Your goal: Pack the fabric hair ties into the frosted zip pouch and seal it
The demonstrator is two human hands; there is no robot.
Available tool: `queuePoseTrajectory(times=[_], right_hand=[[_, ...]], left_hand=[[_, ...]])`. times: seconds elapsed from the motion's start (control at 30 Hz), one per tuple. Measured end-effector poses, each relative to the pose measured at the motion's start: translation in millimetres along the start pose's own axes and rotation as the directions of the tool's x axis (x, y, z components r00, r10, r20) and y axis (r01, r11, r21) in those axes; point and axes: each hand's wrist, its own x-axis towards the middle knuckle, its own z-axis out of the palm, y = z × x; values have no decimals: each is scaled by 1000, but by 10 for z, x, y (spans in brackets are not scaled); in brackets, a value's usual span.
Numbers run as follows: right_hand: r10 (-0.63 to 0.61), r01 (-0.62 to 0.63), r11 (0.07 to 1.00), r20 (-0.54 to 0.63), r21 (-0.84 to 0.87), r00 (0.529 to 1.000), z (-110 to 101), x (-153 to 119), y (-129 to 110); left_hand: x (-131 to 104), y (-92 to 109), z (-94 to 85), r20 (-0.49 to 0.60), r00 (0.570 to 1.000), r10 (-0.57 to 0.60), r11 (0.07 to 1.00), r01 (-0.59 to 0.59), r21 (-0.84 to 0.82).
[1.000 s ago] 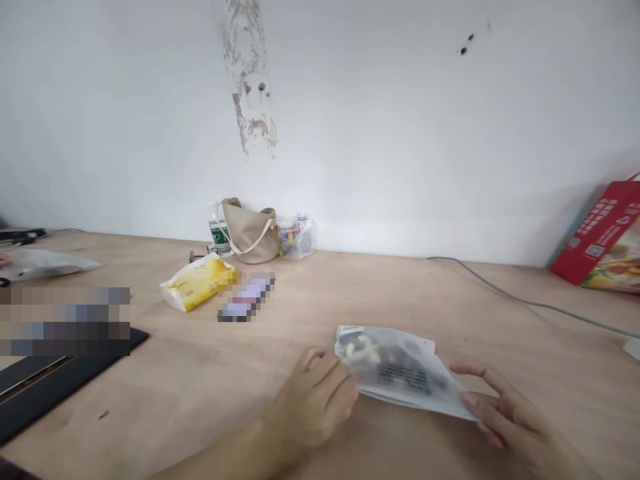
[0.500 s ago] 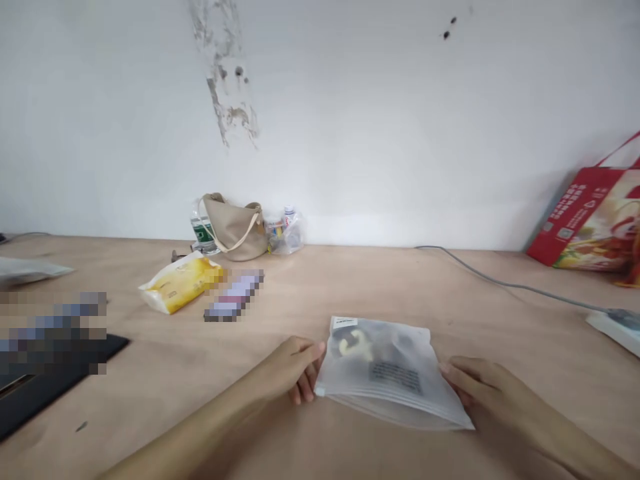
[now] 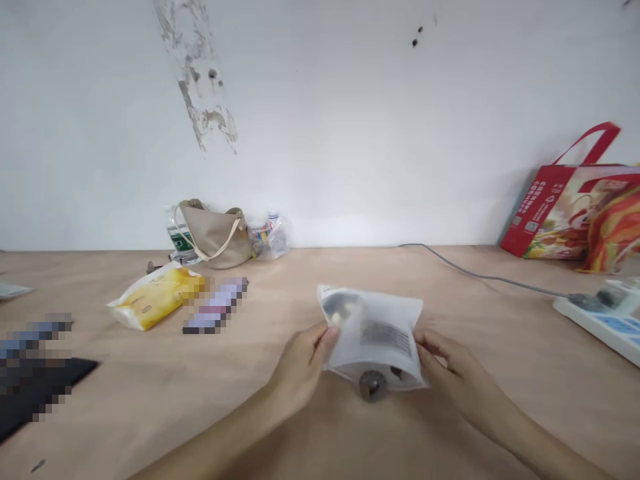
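Left hand (image 3: 299, 367): pinching the left edge of a frosted zip pouch (image 3: 373, 310), thumb lying on top.
Right hand (image 3: 453, 363): gripping the opposite edge with thumb and fingers, keeping well apart from the left.
Pouch position: hanging between both hands over the wood-toned table (image 3: 285, 287), its gaping mouth tilting down toward the person.
Round grey object (image 3: 373, 387): protruding at that mouth; whether it is touching the table is not showing clearly.
Pouch step: the hands are apparently tipping the contents toward the mouth.
Next move: probably calling for steady edges and a spread mouth, so nothing is catching.
Since half a second ago: the pouch is tilting more steeply, and the round object is newly showing.
Farther out: a yellow tissue pack (image 3: 163, 293) is lying at left; a red shopping bag (image 3: 553, 213) is standing at right.
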Motion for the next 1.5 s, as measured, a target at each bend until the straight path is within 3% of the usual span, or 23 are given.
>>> queuePoseTrajectory(times=[0.1, 0.2, 0.3, 0.47, 0.63, 0.87, 1.0, 1.13, 1.3, 1.5], right_hand=[[-134, 112, 967, -82, -230, 988, -54, -94, 11], [-202, 163, 909, -65, -384, 977, -32, -183, 139], [-225, 173, 890, -78, -423, 971, 17, -225, 239], [-204, 159, 928, -103, -336, 973, 19, -171, 129], [-127, 106, 987, -179, -125, 975, 8, 39, -58], [-39, 50, 998, -248, 37, 968, 89, 283, 36], [14, -2, 998, -191, 64, 982, 127, 277, 141], [-12, 21, 996, -108, 84, 994, 152, 375, 195], [-106, 99, 984, 40, 148, 994, 207, 571, 161], [-220, 171, 958, 207, 232, 953, 267, 535, 69]], left_hand=[[-60, -71, -57, -61, 991, 119, 992, -116, 56], [-142, -187, -65, -28, 994, 108, 992, -106, 66], [-197, -252, -50, -4, 995, 97, 992, -96, 85], [-181, -259, -35, -61, 995, 82, 997, -82, 4], [-35, -224, 9, -175, 984, 39, 982, -71, -176], [275, -277, 80, -349, 929, -126, 898, -43, -437], [406, -384, 64, -367, 901, -231, 832, -13, -555], [556, -410, 79, -339, 886, -317, 741, 9, -671], [697, -333, 180, -201, 921, -334, 647, 69, -759], [609, -262, 250, -62, 937, -344, 607, 172, -776]])
